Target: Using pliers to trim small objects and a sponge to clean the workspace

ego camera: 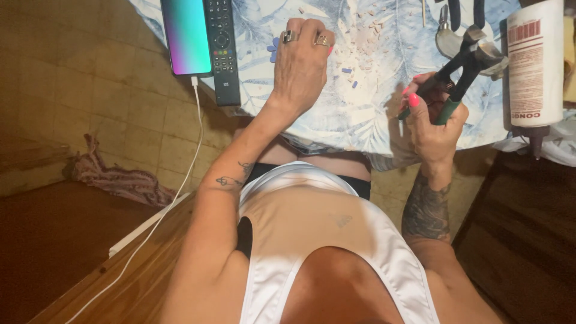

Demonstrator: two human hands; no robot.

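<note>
My left hand, with rings on two fingers, rests knuckles-up on the leaf-patterned tablecloth. Its fingers are curled down, and whatever lies under the fingertips is hidden. A few small blue pieces lie just beside it. My right hand is raised at the table's near edge and grips a pair of nippers by their green and black handles, jaws pointing away from me. Several pale chips are scattered on the cloth between the hands.
A phone with a lit screen and a black remote lie at the table's left. A white cable hangs from the phone. At the right lies a white bottle, near metal tools. A rag lies on the tiled floor.
</note>
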